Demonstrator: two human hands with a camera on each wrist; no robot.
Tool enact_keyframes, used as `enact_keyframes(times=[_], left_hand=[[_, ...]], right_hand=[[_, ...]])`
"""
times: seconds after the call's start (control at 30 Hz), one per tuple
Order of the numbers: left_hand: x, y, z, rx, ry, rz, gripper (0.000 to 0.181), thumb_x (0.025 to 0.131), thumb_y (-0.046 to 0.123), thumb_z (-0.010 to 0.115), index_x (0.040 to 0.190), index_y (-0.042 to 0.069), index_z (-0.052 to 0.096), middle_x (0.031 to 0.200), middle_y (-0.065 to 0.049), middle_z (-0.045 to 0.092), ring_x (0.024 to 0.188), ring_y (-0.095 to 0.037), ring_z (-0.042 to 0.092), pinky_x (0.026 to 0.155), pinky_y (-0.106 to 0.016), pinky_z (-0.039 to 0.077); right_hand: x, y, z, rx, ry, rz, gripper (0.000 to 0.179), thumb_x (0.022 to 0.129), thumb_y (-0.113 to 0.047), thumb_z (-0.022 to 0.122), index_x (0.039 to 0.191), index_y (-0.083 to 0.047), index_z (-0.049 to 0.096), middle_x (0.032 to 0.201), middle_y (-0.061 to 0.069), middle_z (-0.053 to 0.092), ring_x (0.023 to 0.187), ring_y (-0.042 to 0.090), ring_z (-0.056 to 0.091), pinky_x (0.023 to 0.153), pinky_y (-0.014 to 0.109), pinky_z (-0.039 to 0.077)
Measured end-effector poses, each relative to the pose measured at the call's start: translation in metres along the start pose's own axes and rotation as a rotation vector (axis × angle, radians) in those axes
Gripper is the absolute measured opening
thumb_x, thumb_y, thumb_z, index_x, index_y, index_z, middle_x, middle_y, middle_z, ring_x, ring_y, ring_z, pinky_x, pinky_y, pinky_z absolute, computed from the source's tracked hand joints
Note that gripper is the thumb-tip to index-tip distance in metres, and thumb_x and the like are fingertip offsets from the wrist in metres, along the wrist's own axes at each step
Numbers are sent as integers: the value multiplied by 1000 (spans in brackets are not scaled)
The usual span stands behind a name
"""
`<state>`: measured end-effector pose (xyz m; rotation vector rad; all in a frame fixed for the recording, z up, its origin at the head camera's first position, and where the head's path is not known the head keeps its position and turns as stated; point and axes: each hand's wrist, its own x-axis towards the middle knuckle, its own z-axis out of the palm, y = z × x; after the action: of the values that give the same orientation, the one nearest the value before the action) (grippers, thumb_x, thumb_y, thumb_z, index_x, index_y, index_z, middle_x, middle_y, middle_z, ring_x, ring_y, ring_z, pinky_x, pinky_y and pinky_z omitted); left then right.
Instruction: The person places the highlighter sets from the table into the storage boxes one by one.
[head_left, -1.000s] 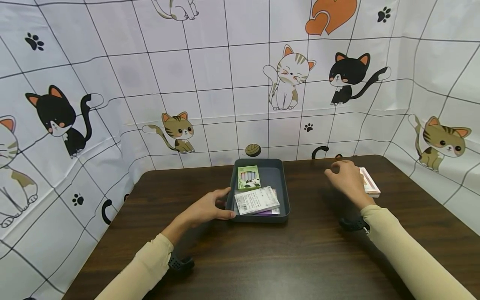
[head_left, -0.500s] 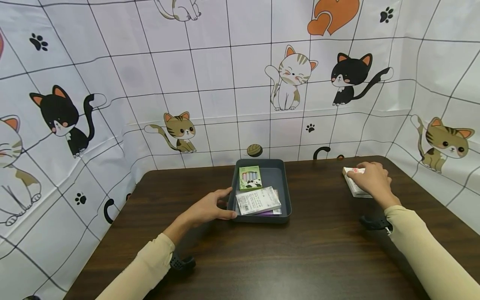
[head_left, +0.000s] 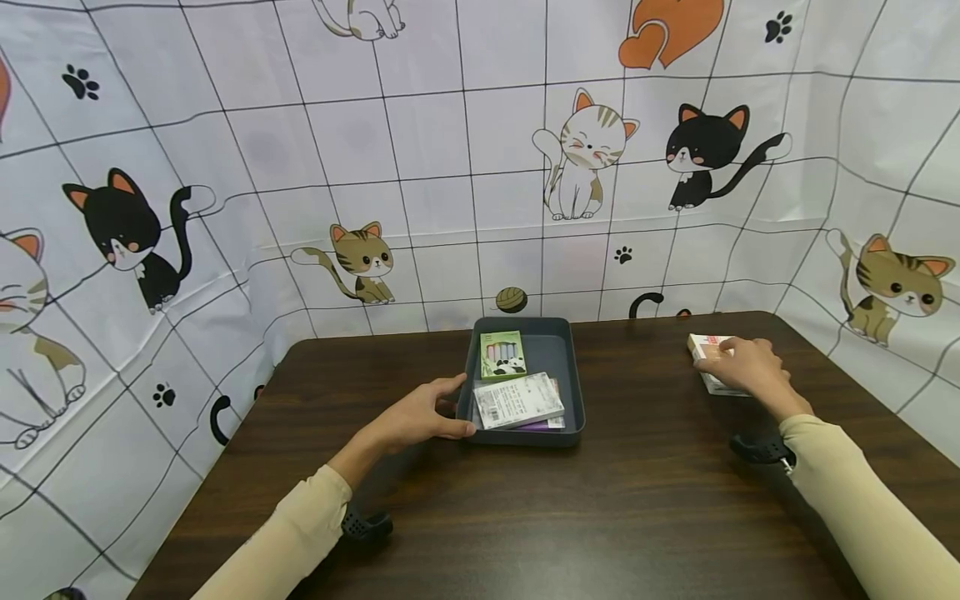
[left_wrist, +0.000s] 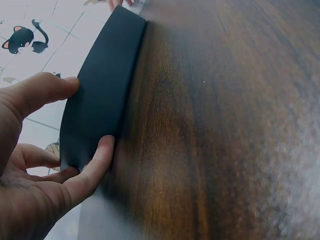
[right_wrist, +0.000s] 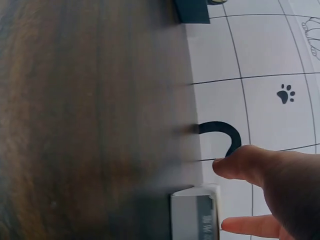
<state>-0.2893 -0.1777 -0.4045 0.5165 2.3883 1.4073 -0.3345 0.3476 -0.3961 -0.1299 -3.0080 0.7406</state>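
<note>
A dark grey tray (head_left: 555,354) stands at the back middle of the table. My left hand (head_left: 420,417) grips its front left corner, thumb and fingers against the outer walls (left_wrist: 105,75). Inside lies a green box with a panda and pastel sticks printed on it (head_left: 502,354). In front of that, a white box with printed text and a barcode (head_left: 521,402) lies slantwise over a purple-edged pack (head_left: 543,423). My right hand (head_left: 750,371) is over a small white box (head_left: 705,346) at the back right; thumb and fingers are spread apart, and one fingertip is at the box's edge (right_wrist: 195,215).
The dark wooden table (head_left: 540,525) ends at the back against a white cloth wall with grid lines and cartoon cats (head_left: 577,162). Black bands (head_left: 761,450) are worn on both wrists.
My right hand has moved to the right, from beside the small white box to over it. My left hand has stayed at the tray, and the tray's contents lie as before.
</note>
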Motion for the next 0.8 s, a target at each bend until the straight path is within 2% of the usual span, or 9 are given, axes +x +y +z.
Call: enact_keyframes(times=[0.43,0.8], left_hand=[[0,0,0,15,6,1,100,84,26,87,162,10,26,163,-14,25,138,-42,42,98,-50,48],[0,0,0,13,2,4,99,85,26,86,162,10,26,163,-15,25,138,-42,42,99,-51,47]], right_hand=[[5,4,7,-12,19,2,76,93,-41,67,139,13,42,122,47,36,109,63,38,81,73,35],[4,4,9,4,70,25,72,91,-40,71,136,10,47,124,48,41,108,65,42,79,74,37]])
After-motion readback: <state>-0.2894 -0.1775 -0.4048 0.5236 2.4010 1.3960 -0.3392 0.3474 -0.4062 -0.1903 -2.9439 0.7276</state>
